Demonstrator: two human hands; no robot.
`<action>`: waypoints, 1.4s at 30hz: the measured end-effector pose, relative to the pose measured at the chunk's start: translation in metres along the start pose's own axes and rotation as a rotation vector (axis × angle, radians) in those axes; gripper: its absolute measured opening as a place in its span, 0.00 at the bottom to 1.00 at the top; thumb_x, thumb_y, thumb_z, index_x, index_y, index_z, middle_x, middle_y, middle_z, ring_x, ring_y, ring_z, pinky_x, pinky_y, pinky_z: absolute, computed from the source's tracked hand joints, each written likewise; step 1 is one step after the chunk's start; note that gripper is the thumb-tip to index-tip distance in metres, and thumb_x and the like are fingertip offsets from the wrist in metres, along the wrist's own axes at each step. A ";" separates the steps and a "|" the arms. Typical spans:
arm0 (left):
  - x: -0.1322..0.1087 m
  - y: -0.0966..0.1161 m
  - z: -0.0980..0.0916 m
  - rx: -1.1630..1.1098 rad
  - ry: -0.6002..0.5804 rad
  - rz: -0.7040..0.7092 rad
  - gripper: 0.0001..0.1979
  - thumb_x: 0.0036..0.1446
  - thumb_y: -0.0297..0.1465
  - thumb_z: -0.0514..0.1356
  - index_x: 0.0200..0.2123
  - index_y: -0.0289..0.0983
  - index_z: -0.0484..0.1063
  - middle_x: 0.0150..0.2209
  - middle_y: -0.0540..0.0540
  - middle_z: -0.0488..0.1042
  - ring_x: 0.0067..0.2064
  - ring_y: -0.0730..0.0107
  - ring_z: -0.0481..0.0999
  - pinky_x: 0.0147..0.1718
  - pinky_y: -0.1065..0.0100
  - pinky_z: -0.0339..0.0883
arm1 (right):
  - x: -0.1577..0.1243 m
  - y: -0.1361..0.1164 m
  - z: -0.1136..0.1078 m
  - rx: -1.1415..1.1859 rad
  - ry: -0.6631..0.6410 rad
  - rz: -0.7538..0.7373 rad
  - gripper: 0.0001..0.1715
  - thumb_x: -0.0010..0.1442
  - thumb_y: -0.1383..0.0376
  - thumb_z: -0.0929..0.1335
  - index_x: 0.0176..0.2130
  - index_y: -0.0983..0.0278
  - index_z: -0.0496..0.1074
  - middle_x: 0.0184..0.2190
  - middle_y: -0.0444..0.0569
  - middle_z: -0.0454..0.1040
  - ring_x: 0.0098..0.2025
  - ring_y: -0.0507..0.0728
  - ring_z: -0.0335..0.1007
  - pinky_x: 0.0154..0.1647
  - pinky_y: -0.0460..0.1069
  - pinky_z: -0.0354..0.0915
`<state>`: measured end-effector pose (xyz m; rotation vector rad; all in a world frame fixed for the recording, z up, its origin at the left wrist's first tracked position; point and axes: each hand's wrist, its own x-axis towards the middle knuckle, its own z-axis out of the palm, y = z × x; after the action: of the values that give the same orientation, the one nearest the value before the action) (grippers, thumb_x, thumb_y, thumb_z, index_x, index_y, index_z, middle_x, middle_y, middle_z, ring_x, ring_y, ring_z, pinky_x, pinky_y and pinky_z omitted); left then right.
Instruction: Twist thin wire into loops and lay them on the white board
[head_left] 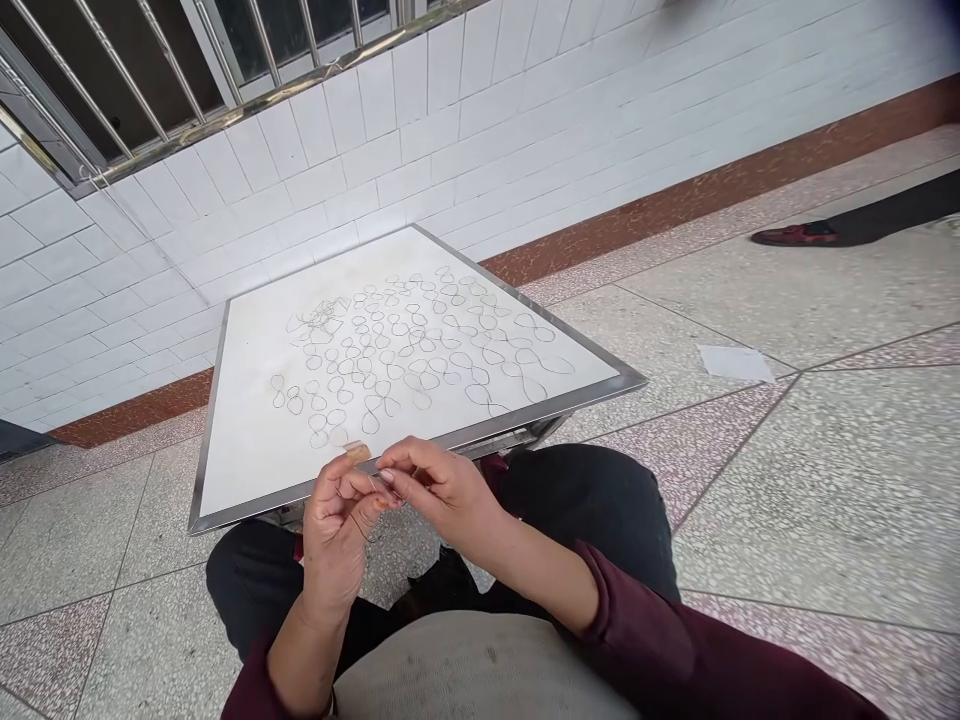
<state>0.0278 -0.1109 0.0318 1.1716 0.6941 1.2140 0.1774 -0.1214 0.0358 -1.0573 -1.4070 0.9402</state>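
A thin dark wire loop shows between my two hands, just in front of the table's near edge. My left hand pinches it with curled fingers, and one fingertip is wrapped in tan tape. From the right, my right hand meets it, thumb and forefinger pressed together on the wire. Beyond them, many thin figure-eight wire loops lie spread over the white table. A tangled heap of similar wire sits at their back left.
The table has a metal rim and stands by a white tiled wall with a barred window. My knees are under its near edge. A white paper lies on the floor at right. Another person's shoe and dark trouser leg show farther back.
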 end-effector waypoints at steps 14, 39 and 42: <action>-0.003 -0.008 0.008 -0.100 0.051 0.057 0.25 0.55 0.28 0.67 0.55 0.45 0.68 0.27 0.55 0.75 0.30 0.76 0.76 0.41 0.69 0.69 | -0.003 -0.001 0.005 0.048 0.107 -0.032 0.07 0.65 0.62 0.64 0.36 0.61 0.68 0.28 0.43 0.68 0.31 0.52 0.64 0.32 0.48 0.61; 0.006 -0.006 -0.025 1.127 0.132 0.831 0.32 0.58 0.19 0.61 0.63 0.42 0.60 0.37 0.47 0.80 0.38 0.67 0.79 0.38 0.64 0.74 | -0.017 0.011 0.027 0.309 -0.038 0.032 0.08 0.66 0.59 0.65 0.43 0.60 0.67 0.29 0.43 0.70 0.25 0.49 0.65 0.27 0.47 0.65; 0.009 -0.002 -0.026 1.175 0.107 0.896 0.33 0.57 0.18 0.62 0.64 0.40 0.58 0.42 0.43 0.80 0.43 0.65 0.79 0.40 0.63 0.75 | -0.014 0.012 0.030 0.467 0.005 0.081 0.09 0.67 0.57 0.65 0.42 0.60 0.67 0.28 0.42 0.70 0.27 0.50 0.68 0.29 0.47 0.68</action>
<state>0.0080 -0.0941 0.0234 2.5949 1.0588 1.6275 0.1485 -0.1311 0.0168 -0.7650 -1.0712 1.2501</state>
